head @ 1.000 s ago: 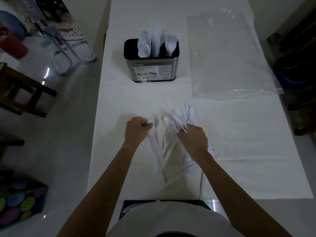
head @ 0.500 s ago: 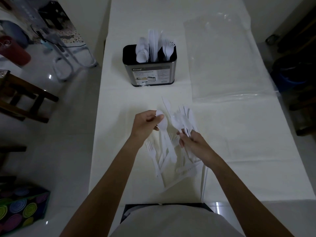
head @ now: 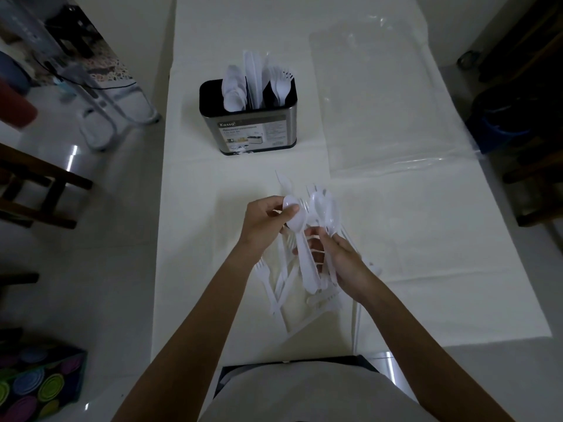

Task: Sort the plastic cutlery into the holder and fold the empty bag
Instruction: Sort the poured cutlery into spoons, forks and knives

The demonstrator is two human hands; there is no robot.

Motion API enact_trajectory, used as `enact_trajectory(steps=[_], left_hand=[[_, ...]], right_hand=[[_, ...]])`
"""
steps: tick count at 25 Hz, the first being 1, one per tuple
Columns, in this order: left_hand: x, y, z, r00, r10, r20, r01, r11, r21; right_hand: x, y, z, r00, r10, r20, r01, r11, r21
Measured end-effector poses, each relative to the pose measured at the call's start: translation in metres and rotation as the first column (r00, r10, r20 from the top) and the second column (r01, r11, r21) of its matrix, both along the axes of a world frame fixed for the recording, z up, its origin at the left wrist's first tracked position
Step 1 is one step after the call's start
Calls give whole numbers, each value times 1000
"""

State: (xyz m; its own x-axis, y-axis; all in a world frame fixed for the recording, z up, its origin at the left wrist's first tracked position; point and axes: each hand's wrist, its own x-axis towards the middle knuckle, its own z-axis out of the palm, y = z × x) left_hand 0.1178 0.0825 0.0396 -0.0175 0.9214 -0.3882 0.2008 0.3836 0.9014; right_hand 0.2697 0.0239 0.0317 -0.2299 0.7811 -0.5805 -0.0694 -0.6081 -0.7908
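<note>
A metal cutlery holder (head: 253,134) with a black rim stands at the middle of the white table, with spoons in its left slot, knives in the middle and forks on the right. The clear empty bag (head: 387,95) lies flat to its right. A loose pile of white plastic cutlery (head: 286,287) lies in front of me. My left hand (head: 265,222) is shut on white spoons (head: 300,236), thumb on a bowl, handles hanging down. My right hand (head: 341,257) is shut on more spoons (head: 330,213), right beside the left hand, above the pile.
The table (head: 426,254) wears a white cloth, and its front edge is close to my body. A wooden chair (head: 36,190) and a white stand (head: 109,117) are on the floor at left. A colourful box (head: 39,385) sits lower left. Dark furniture lines the right.
My right hand has lifted off the pile with spoons and come up against the left hand. The left hand, which picked up a spoon earlier, stays raised with it.
</note>
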Motion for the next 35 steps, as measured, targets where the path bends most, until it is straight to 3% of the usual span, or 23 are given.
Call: enact_trajectory(steps=[5, 10, 16, 22, 28, 32, 35], left_hand=[[1, -2, 1, 999, -49, 1, 49, 998, 47], [2, 1, 4, 998, -27, 55, 27, 1000, 4], [-4, 4, 6, 989, -112, 101, 103, 990, 94], [-4, 8, 8, 986, -159, 58, 150, 980, 134], [0, 15, 9, 951, -310, -14, 309, 944, 111], [10, 15, 11, 964, -253, -82, 264, 948, 179], [13, 21, 7, 976, -189, -109, 210, 949, 236]], right_hand=[[2, 2, 5, 989, 139, -57, -141, 989, -42], [-1, 4, 8, 984, 111, -142, -125, 987, -100], [-1, 5, 13, 965, 94, -246, -126, 985, -117], [-5, 11, 9, 982, 136, -131, -142, 989, -38], [1, 11, 10, 966, 259, -11, -258, 966, 21], [3, 9, 11, 955, 258, 148, -262, 965, 11], [8, 1, 7, 985, 140, 97, -145, 988, 46]])
